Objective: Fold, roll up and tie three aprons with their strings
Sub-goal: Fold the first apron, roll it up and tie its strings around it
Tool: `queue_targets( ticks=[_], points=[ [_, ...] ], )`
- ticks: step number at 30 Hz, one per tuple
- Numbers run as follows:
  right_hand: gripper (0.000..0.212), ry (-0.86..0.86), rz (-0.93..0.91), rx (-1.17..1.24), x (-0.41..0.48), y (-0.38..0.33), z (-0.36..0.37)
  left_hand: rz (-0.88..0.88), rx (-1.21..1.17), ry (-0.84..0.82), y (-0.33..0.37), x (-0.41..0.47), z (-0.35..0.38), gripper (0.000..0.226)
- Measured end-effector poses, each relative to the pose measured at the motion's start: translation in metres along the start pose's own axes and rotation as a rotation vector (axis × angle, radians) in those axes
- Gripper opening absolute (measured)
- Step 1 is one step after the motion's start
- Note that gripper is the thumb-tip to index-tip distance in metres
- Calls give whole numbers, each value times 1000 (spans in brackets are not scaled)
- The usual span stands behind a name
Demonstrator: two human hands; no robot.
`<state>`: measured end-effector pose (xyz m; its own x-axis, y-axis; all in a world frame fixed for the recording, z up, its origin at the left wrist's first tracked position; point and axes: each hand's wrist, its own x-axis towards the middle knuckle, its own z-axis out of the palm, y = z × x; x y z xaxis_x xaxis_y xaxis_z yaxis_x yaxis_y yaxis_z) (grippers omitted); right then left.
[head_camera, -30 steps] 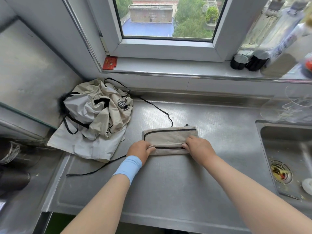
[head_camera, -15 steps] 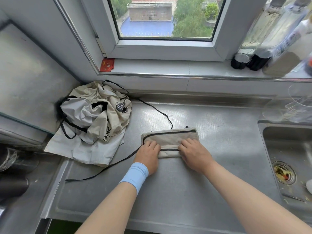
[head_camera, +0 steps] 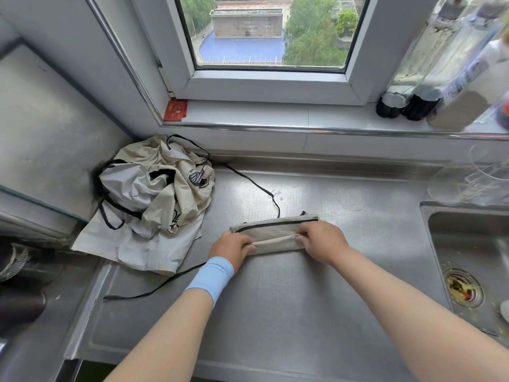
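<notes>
- my left hand and right hand are gripping the ends of the beige apron roll, black-piped, lying mid-counter on dimpled steel.
- crumpled aprons are sitting far left.

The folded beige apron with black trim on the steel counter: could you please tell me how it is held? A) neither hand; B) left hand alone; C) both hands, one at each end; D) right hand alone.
C: the left hand grips the left end of the folded beige apron with black trim, the right hand its right end.
</notes>
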<state>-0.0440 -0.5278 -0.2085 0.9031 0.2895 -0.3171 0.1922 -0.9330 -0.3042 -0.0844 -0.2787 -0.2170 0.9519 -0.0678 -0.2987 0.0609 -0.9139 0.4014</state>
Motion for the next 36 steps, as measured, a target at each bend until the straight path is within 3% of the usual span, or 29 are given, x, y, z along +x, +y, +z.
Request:
queue_targets(
  ticks=[3, 5, 9, 11, 15, 17, 20, 24, 29, 33, 36],
  points=[
    [17, -3, 115, 112, 6, -5, 1, -90, -69, -35, 2, 9, -6, 20],
    [22, 73, 104, 54, 7, -8, 2, -79, -51, -8, 5, 11, -4, 21],
    [28, 186, -158, -291, 7, -19, 7, -12, 139, 127, 14, 8, 5, 7],
    [28, 208, -280, -391, 5, -20, 12, 72, 242, 197, 22, 4, 9, 15],
    [12, 165, -399, -372, -3, -9, 20, 260, 406, 253, 23, -2, 25, 17],
    [16, 158, -417, -374, -4, -3, 19, 306, 383, 221, 19, -9, 31, 13],
    [20, 182, -413, -395, 3, 2, 18, 329, 287, 173, 6, -10, 26, 30],
    [20, 145, -353, -301, 10, 1, 8, 286, -33, 169, -20, 10, 14, 16],
    [32, 91, -256, -165, 33, -2, 1, 78, -114, 116, -16, 32, -1, 17],
    [30, 252, -164, -67, 47, 2, 8, -38, -185, 174, -11, 45, -4, 15],
    [29, 367, -228, -114, 54, -3, 6, -98, -85, 193, -8, 54, -4, 15]
  ],
)
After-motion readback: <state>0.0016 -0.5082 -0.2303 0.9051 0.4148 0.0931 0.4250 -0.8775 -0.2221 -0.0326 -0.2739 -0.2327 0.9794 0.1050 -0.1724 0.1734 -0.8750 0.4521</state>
